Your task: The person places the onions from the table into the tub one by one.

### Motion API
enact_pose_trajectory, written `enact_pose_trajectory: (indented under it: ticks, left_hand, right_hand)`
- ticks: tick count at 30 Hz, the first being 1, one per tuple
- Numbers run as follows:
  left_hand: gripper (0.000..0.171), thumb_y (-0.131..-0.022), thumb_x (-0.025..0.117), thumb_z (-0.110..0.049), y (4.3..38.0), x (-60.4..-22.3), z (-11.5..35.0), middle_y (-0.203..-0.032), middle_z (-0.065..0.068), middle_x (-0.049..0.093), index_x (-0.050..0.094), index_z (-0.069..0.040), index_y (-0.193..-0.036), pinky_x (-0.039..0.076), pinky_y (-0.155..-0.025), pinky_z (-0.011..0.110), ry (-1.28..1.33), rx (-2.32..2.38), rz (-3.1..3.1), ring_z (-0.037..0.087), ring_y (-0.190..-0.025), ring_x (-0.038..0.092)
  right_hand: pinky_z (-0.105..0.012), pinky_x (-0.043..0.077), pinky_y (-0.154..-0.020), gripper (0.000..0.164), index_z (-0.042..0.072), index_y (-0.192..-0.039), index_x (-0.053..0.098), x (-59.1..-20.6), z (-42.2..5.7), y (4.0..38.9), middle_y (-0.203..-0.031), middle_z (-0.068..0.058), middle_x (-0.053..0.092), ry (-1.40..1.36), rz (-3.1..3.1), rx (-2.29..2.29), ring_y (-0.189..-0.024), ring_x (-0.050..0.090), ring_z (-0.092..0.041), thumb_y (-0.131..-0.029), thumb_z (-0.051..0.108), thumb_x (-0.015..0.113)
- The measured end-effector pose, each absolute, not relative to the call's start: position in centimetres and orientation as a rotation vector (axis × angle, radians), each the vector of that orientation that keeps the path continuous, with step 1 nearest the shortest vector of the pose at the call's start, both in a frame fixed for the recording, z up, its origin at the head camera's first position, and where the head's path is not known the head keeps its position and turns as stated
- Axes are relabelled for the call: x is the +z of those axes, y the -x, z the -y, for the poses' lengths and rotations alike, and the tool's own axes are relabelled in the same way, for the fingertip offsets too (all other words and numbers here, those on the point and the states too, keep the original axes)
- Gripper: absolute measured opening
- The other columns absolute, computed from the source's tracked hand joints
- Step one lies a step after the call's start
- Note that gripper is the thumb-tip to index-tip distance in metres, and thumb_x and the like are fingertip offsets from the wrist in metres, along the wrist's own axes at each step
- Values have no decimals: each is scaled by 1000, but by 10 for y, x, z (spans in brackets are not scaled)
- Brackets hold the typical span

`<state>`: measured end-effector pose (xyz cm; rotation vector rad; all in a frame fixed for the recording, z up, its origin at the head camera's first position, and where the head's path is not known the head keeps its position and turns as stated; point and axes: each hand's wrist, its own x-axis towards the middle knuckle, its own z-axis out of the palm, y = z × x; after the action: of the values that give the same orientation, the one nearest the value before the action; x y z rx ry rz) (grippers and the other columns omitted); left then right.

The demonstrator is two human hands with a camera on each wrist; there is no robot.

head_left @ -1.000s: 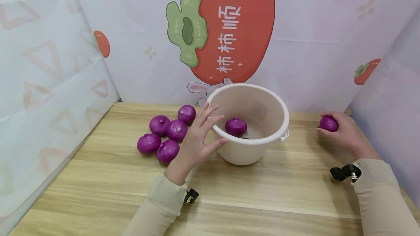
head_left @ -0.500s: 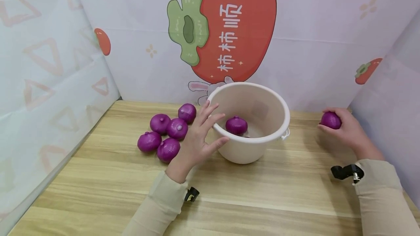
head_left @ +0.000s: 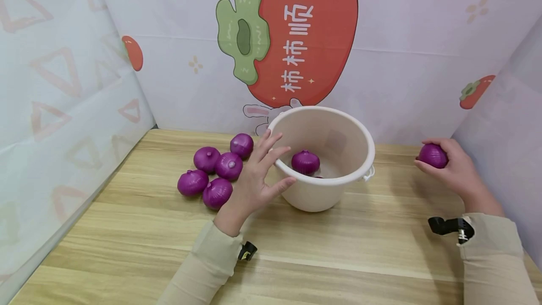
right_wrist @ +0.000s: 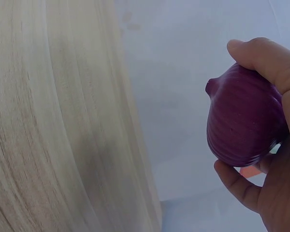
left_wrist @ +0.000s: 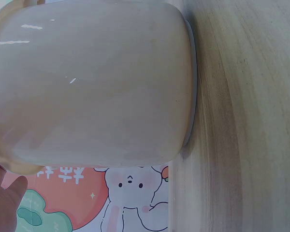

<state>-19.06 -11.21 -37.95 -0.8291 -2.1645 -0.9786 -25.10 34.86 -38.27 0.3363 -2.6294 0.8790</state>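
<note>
The right hand [head_left: 455, 173], at the right of the head view, has its fingers [right_wrist: 237, 186] and thumb curled round a glossy purple onion-shaped bulb [head_left: 433, 156]; in the right wrist view the bulb's short stem points left, and it shows apart from the wood. The left hand [head_left: 254, 178], in the middle of the head view, has its fingers spread wide and fairly straight against the left rim of a round, off-white plastic bucket [head_left: 313, 196], with the thumb apart from them along the front rim. The bucket stands upright, and a second purple bulb [head_left: 305, 162] lies inside it, with a sliver of something dark purple just showing over the near rim. Left of the left hand, five more purple bulbs [head_left: 229, 166] sit in a close cluster. All this is on a light, wood-grained tabletop [head_left: 338, 258]. Behind, across the upper frame, hangs a pale cloth backdrop [head_left: 415, 88] printed with a large red-orange fruit.
</note>
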Motion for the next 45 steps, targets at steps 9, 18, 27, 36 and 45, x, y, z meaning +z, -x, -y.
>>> enact_pose_trajectory:
  ticks: [9,18,27,36,45]
  left_hand:
    - [72,-92,45,-71,191,-380,113,-152,11,47,61,-11,-129,31,-119,56,835,-966,2157,31,-152,26]
    - [71,-92,45,-71,191,-379,113,-150,11,48,62,-13,-128,33,-118,54,836,-948,2156,31,-152,27]
    - [71,-92,45,-71,191,-380,113,-150,11,48,62,-13,-128,32,-119,54,832,-954,2162,31,-152,27]
    - [71,-92,45,-72,191,-379,113,-152,9,47,61,-14,-129,31,-119,54,831,-957,2170,29,-153,25]
    - [70,-92,45,-72,191,-380,113,-152,9,46,61,-14,-128,32,-118,55,833,-962,2164,30,-152,26]
  right_hand:
    - [2,27,-69,55,1,-128,55,-378,-342,247,-119,-20,48,-349,2584,880,-92,33,16,-79,8,81]
    - [3,28,-71,56,2,-127,57,-370,-334,243,-114,-9,47,-373,2546,885,-93,36,14,-77,5,82]
    - [5,29,-73,55,1,-126,58,-360,-327,239,-111,30,39,-421,2493,904,-96,39,13,-76,2,81]
    - [5,28,-74,57,3,-128,58,-351,-320,233,-113,35,37,-409,2472,900,-98,38,13,-76,3,82]
    - [5,28,-77,58,3,-128,58,-343,-311,229,-115,35,38,-424,2442,913,-100,39,13,-75,1,82]
